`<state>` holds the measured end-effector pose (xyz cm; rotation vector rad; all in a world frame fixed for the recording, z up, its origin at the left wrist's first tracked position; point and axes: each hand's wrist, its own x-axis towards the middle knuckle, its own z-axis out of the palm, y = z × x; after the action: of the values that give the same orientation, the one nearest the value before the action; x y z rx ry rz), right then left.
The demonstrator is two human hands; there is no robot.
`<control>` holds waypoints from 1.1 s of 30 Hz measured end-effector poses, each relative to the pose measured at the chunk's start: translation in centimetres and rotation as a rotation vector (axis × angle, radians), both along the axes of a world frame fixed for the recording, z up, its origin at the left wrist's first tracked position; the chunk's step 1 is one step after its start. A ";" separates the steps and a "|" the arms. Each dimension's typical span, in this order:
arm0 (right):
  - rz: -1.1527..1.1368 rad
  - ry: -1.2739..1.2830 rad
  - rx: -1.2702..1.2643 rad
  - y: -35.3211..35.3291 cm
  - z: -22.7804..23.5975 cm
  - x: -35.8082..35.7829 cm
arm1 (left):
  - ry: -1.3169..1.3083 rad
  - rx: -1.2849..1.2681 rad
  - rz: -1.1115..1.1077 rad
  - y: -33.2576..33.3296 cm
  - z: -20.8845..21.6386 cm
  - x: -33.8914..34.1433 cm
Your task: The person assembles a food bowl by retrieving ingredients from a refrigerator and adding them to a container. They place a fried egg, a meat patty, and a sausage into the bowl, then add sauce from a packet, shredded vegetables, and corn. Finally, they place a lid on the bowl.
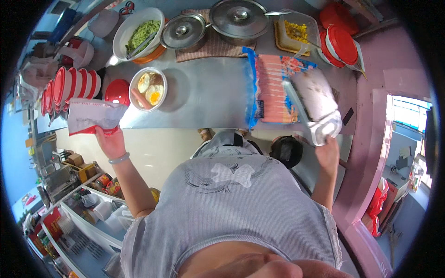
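Observation:
My left hand (111, 144), a pale bangle on its wrist, pinches the lower edge of a white packet (96, 113) with a red border, held up at the table's left. Near it sits a round white bowl (148, 89) with fried egg, sausage and another brownish food. At the right, my right hand (328, 150) grips the near end of a pale, shiny, tray-like thing (317, 99) with a grey rim. Its exact kind I cannot make out. It overlaps a blue-edged pack of pink sausages (272, 88) lying on the table.
Along the back stand a bowl of shredded greens (143, 37), two lidded steel pots (238, 18) on a striped cloth, and a tub of corn (296, 31). Red lids (342, 45) lie at the right; red-rimmed bowls (69, 88) are stacked left. Open drawers (95, 208) hold supplies.

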<state>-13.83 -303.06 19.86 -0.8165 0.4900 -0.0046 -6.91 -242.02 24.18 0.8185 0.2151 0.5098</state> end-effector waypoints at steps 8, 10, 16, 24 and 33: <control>0.162 0.017 0.303 27.6 -2.4 7.4 | -0.068 0.009 -0.216 4.9 -1.0 2.1; 0.095 0.036 0.233 31.4 -5.3 7.7 | -0.085 -0.013 -0.231 6.7 -1.1 1.5; 0.090 0.007 -0.262 37.4 -11.4 6.1 | -0.071 -0.014 -0.267 9.7 -1.2 0.5; 0.664 0.397 0.108 40.3 -4.1 7.9 | -0.071 -0.035 -0.234 12.7 -2.2 -1.9; 0.583 0.133 -0.285 46.5 -7.9 14.5 | -0.044 0.011 -0.215 13.2 -2.9 -4.7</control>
<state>0.70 -256.52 11.91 -1.2223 0.3645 0.5314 -11.59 -228.82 21.32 0.8296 0.0823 0.3268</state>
